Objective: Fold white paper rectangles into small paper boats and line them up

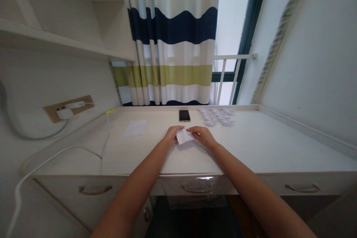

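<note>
A small sheet of white paper [185, 137], partly folded at its top edge, is held between my two hands just above the desk. My left hand [172, 134] pinches its left side, and my right hand [204, 136] grips its upper right edge. Just beyond the hands lies a black phone [184, 115], flat on the desk. Several folded white paper pieces [217, 116] rest in rows to the right of the phone. A stack of flat white paper [135, 128] lies to the left of my hands.
The white desk [264, 141] runs between walls, with drawer handles along its front. White cables [75, 147] hang across its left side from a wall socket [69, 108]. A shelf [64, 44] overhangs the left. A striped curtain [181, 55] hangs behind.
</note>
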The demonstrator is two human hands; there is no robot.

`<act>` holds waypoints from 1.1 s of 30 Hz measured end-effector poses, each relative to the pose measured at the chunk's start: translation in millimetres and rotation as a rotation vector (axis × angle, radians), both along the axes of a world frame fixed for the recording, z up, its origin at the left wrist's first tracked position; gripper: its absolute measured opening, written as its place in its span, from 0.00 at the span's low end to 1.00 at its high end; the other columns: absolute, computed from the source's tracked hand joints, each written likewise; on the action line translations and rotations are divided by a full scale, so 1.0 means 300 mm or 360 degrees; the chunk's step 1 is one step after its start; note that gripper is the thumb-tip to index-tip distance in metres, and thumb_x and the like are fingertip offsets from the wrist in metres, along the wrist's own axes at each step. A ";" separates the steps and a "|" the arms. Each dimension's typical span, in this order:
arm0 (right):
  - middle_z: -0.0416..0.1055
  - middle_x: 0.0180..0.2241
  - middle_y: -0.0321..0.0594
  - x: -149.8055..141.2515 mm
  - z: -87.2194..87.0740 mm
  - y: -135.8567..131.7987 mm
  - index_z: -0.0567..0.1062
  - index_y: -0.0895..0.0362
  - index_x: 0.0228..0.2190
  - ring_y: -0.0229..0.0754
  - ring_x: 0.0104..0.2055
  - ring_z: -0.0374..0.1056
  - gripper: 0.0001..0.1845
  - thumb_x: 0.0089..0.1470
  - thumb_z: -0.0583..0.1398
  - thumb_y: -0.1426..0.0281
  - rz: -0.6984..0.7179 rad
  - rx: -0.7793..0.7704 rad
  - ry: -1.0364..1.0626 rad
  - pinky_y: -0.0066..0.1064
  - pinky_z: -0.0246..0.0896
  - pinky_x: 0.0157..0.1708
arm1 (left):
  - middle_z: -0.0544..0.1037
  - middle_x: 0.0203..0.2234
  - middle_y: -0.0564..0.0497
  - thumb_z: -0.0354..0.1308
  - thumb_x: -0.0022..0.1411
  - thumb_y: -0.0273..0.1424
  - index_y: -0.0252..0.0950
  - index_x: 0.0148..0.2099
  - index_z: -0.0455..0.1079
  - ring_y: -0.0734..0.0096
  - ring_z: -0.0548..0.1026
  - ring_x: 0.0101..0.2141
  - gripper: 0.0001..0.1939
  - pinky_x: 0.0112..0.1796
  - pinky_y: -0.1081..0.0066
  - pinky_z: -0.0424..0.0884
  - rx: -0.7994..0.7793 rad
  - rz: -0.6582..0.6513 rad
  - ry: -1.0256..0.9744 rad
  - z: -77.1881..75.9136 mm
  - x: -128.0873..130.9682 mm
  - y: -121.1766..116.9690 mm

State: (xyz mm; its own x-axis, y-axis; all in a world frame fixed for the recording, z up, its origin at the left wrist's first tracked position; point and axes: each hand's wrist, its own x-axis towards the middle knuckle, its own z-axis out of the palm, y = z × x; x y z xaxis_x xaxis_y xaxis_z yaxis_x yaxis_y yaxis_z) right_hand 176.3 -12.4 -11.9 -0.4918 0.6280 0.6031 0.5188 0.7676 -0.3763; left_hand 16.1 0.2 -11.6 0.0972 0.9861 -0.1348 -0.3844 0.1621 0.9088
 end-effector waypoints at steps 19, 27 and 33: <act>0.71 0.32 0.43 -0.007 0.011 -0.008 0.74 0.58 0.32 0.38 0.32 0.66 0.13 0.47 0.55 0.64 0.0111 -0.0387 0.0368 0.27 0.59 0.29 | 0.75 0.22 0.48 0.60 0.40 0.30 0.31 0.24 0.71 0.70 0.71 0.27 0.07 0.32 0.71 0.64 0.0654 0.0239 0.0697 0.011 -0.006 -0.011; 0.67 0.18 0.34 0.000 -0.020 0.040 0.72 0.61 0.28 0.32 0.20 0.60 0.20 0.33 0.63 0.60 0.0165 -0.1049 0.0819 0.26 0.53 0.23 | 0.76 0.25 0.49 0.58 0.44 0.31 0.33 0.26 0.72 0.68 0.71 0.31 0.06 0.37 0.71 0.63 0.0899 0.0179 0.1011 0.044 0.008 -0.045; 0.69 0.21 0.36 -0.003 -0.018 0.041 0.72 0.61 0.24 0.34 0.23 0.62 0.18 0.29 0.64 0.61 0.0055 -0.1035 0.0963 0.28 0.55 0.26 | 0.75 0.32 0.48 0.60 0.44 0.31 0.33 0.37 0.70 0.70 0.71 0.31 0.14 0.33 0.73 0.65 0.0728 0.0260 0.0778 0.036 0.016 -0.036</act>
State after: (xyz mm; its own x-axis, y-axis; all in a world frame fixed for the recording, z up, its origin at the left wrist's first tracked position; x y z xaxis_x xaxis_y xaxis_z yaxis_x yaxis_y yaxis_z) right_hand 175.3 -0.1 -17.3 -0.2297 0.9275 0.2949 0.0702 0.3180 -0.9455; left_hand 20.9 -10.6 -0.8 -0.0237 0.9512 0.3077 0.1003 -0.3039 0.9474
